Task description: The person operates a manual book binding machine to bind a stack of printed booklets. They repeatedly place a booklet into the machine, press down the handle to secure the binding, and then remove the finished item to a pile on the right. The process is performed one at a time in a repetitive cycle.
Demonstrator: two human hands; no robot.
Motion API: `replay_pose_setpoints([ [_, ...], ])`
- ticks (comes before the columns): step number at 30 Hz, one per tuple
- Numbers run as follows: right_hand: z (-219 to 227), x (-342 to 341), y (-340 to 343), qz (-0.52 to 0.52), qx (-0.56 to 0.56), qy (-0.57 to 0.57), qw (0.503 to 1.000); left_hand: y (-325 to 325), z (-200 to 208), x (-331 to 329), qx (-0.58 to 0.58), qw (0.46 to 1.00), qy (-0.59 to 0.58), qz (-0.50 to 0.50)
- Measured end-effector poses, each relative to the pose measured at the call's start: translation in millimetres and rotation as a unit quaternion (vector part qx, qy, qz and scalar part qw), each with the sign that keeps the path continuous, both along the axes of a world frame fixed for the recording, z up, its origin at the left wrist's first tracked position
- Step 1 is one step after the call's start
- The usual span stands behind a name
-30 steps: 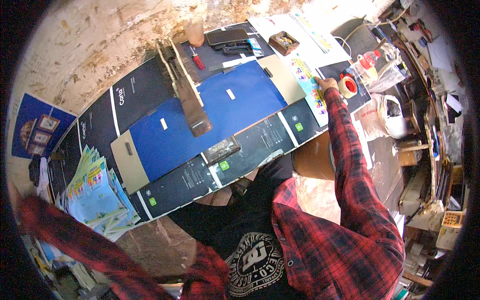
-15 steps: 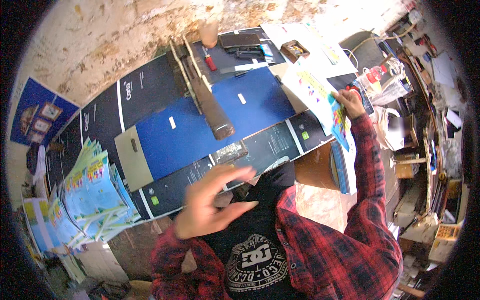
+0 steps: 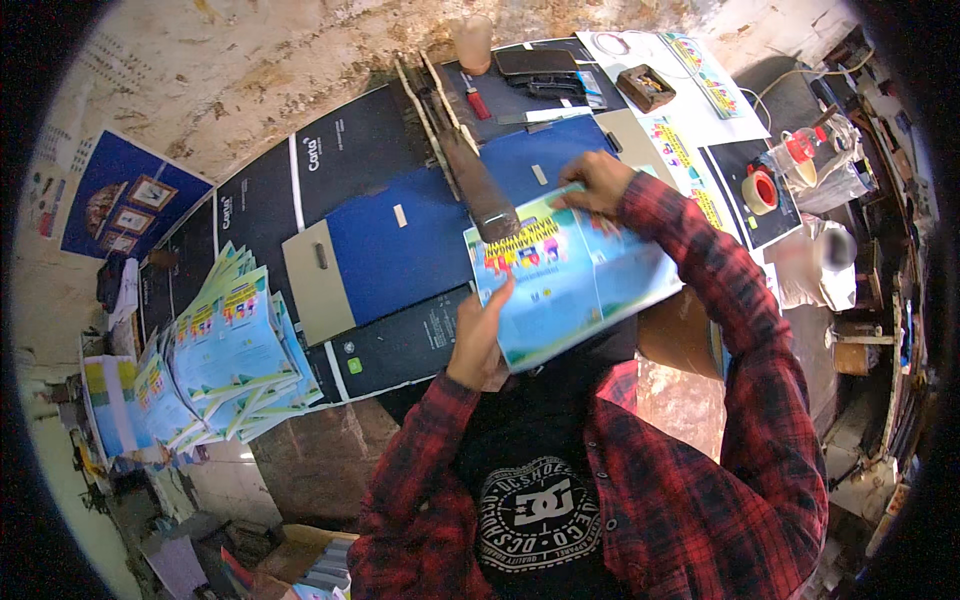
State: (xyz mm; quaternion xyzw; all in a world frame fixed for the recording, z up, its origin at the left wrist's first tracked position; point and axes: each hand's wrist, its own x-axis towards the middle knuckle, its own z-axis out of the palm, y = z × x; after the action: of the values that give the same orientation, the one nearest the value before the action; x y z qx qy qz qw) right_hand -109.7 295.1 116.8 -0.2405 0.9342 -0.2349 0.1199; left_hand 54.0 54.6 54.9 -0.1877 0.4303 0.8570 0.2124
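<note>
A light-blue printed sheet (image 3: 560,300) with yellow lettering and coloured figures is held up over the table's near edge. My left hand (image 3: 482,335) pinches its left edge, thumb on top. At its far edge, my right hand (image 3: 597,185) has its fingers closed on the paper. Just beyond the sheet, the rounded end of a long brown bar (image 3: 485,190) reaches toward me, lying over a blue board (image 3: 390,265) with grey end pieces. The sheet hides part of that board. Similar printed sheets lie fanned in a pile (image 3: 235,335) at the left.
Black boards (image 3: 345,150) cover the tabletop. At the back are a plastic cup (image 3: 473,48), a red-handled tool (image 3: 476,100), a dark phone-like slab (image 3: 535,63) and a small brown box (image 3: 646,88). A tape roll (image 3: 760,192) and a red-capped bottle (image 3: 803,145) stand right. A framed-picture poster (image 3: 130,205) is far left.
The printed sheet has come from the right to the middle with my right hand. My left hand, formerly empty with fingers apart, now grips its left edge. The view has shifted.
</note>
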Motion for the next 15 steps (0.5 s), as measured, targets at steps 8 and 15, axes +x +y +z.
replay_pose_setpoints([
  [8, -26.7, 41.3, -43.1, -0.130, 0.003, 0.264, 0.956, -31.3, -41.3, -35.6, 0.008, 1.000, -0.015, 0.024],
  [15, -57.9, 98.2, -49.9, -0.165, 0.016, 0.253, 0.953, -69.2, -14.2, -6.9, -0.030, 0.999, -0.033, 0.018],
])
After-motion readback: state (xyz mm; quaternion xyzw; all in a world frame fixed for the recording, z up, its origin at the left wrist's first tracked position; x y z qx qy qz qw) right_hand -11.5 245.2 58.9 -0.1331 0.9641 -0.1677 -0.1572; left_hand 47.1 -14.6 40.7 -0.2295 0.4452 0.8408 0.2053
